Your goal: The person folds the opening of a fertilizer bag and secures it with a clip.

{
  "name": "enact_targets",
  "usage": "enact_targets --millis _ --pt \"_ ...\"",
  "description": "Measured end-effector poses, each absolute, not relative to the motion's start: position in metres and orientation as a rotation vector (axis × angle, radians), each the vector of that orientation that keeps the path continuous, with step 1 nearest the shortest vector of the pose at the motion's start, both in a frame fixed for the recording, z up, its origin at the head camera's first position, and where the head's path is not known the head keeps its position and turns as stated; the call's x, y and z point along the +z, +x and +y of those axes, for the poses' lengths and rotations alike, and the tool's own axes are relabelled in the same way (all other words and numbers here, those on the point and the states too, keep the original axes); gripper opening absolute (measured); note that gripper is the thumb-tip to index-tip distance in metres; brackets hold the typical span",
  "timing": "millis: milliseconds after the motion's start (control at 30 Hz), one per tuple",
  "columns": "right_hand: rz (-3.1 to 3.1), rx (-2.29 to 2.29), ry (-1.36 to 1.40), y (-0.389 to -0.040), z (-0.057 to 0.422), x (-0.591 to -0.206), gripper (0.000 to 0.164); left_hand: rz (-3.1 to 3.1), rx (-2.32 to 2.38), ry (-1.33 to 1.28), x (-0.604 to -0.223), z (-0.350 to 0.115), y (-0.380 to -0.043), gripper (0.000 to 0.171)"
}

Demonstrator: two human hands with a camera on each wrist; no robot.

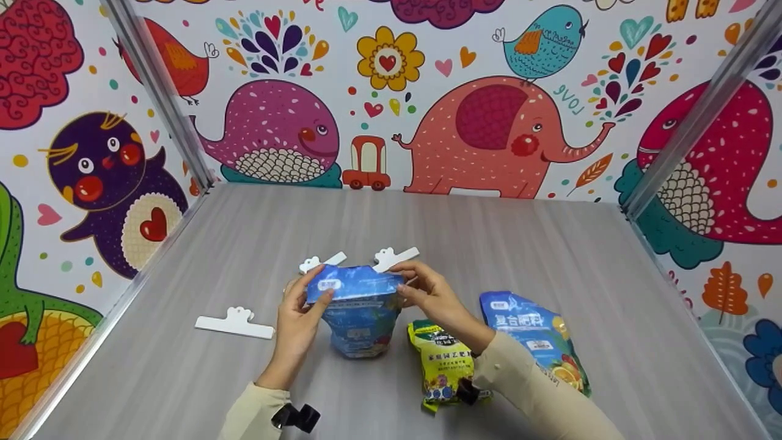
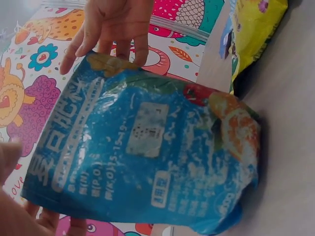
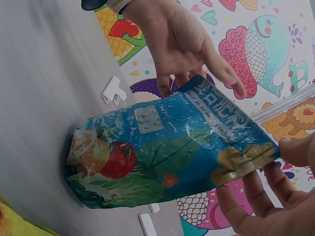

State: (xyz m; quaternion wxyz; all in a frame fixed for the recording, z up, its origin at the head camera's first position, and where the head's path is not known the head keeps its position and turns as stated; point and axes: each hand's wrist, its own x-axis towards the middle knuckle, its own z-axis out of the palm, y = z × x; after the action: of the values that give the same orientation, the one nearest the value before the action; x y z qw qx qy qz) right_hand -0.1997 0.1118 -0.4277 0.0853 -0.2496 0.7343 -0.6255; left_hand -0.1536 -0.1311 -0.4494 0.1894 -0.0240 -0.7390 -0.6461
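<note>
A blue fertilizer bag stands upright on the table, its base down and its upper band catching the light. My left hand pinches its top left corner, thumb in front and fingers behind. At the top right corner, my right hand grips the edge between thumb and fingers. The right wrist view shows a tomato and leaves printed on the bag; a white barcode label appears on the bag in the left wrist view. Just behind the bag lie two white clips, a left one and a right one.
Another white clip lies left of my left hand. Under my right forearm is a yellow-green bag, partly covered by the sleeve. A second blue fertilizer bag lies farther right. Printed panels wall the table's back and sides.
</note>
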Motion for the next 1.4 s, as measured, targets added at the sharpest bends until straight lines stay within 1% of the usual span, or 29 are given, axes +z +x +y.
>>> enact_targets --millis 200,467,667,833,1033,1167,1300,1333,1400 --pt "2.215 -1.851 -0.729 -0.199 0.112 -0.428 0.030 -2.216 -1.652 -0.120 -0.450 -0.129 -0.150 0.046" --pt "2.235 -1.849 -0.747 -0.197 0.112 -0.429 0.029 -2.204 -1.360 -0.270 -0.459 -0.125 -0.152 0.034" --pt "2.228 -1.857 -0.736 -0.197 0.112 -0.430 0.029 -2.165 -0.962 -0.383 -0.467 -0.127 -0.156 0.031" --pt "2.233 -1.862 -0.734 -0.198 0.112 -0.430 0.029 -2.131 -0.729 -0.402 -0.467 -0.127 -0.159 0.032" --pt "2.222 -1.867 -0.762 -0.199 0.113 -0.430 0.028 -2.130 -0.593 -0.407 -0.465 -0.128 -0.159 0.028" --pt "2.221 -1.860 -0.758 -0.198 0.114 -0.430 0.029 -2.130 -0.520 -0.433 -0.465 -0.130 -0.157 0.029" --pt "2.219 -1.859 -0.755 -0.198 0.114 -0.430 0.030 -2.128 -0.451 -0.457 -0.464 -0.131 -0.156 0.017" --pt "2.221 -1.857 -0.754 -0.198 0.114 -0.430 0.030 -2.132 -0.435 -0.459 -0.463 -0.132 -0.156 0.021" --pt "2.222 -1.857 -0.757 -0.199 0.114 -0.430 0.030 -2.149 -0.405 -0.458 -0.462 -0.132 -0.154 0.034"
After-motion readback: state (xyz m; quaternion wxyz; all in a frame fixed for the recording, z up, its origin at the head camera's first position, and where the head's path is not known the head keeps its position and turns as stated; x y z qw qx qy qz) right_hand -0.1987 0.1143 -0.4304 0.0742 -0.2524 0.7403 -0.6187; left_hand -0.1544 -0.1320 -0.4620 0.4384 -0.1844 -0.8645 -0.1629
